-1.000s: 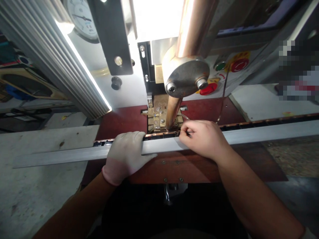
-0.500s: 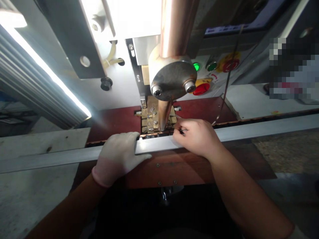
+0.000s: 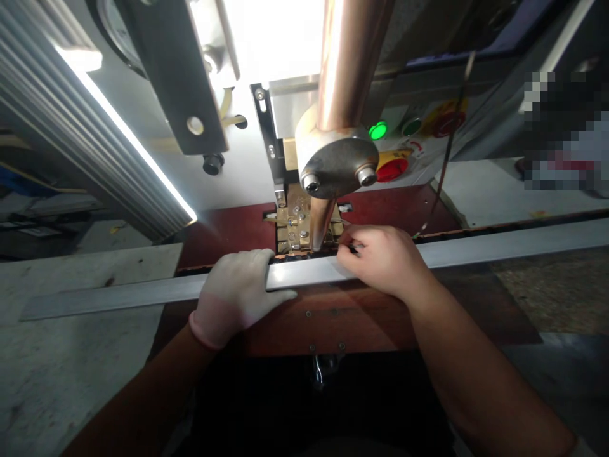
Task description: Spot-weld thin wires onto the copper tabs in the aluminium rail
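A long flat silver metal bar [image 3: 304, 271] runs across the front of the machine. My left hand [image 3: 238, 289], in a white glove with a pink cuff, wraps over the bar with its thumb along the near edge. My bare right hand [image 3: 383, 260] rests at the bar right of the copper electrode [image 3: 320, 223], fingertips pinched together. What the pinch holds, if anything, is hidden by the fingers. The electrode's lower end comes down at a brass fixture block [image 3: 291, 228] just behind the bar. A dark strip with copper-coloured edges lies along the bar's far side.
Above the hands hangs a round metal clamp [image 3: 337, 158] with two bolts. A lit green button [image 3: 379, 131] and a red rotary switch [image 3: 392, 169] sit on the panel behind. At the left slants a bright lamp strip [image 3: 137, 149]. A reddish-brown board [image 3: 280, 327] lies beneath the bar.
The whole view has shifted, so things appear slightly further right and the bar's left end now shows. Both hands keep about the same places on the bar.
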The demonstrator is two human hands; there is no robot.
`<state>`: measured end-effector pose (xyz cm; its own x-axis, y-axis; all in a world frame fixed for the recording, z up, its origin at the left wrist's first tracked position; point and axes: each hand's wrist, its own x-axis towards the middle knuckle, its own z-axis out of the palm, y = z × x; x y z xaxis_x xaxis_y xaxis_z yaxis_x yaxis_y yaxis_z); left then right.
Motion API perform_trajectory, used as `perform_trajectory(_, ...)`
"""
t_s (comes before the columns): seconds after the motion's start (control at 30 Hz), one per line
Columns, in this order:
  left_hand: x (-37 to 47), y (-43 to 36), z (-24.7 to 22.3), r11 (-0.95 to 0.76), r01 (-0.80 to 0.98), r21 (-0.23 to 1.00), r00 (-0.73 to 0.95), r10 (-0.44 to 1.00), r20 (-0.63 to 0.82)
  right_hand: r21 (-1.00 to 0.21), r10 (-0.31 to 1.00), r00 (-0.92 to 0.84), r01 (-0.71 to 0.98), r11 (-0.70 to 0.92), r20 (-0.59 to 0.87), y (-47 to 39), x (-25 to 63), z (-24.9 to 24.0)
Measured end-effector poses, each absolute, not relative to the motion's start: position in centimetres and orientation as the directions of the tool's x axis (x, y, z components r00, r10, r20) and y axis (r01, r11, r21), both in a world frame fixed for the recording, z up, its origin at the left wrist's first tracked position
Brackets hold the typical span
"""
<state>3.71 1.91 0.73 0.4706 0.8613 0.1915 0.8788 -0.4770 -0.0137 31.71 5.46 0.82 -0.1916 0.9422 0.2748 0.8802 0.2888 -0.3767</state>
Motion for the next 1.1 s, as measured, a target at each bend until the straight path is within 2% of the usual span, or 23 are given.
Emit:
perform_trajectory(0.87,3.9,1.5,0.6,-0.465,0.883,-0.069,0.468,0.859,0.205,-0.381,0.938,-0.204,0.873,0.304,0.281,5.1,32.0,0.8)
perform_trajectory(1.1,4.2,-0.1,0.1,-0.483,0.875,-0.037,0.468,0.822,0.325,-0.391,0.893,-0.279,0.823,0.412,0.353,3.6,32.2,0.7)
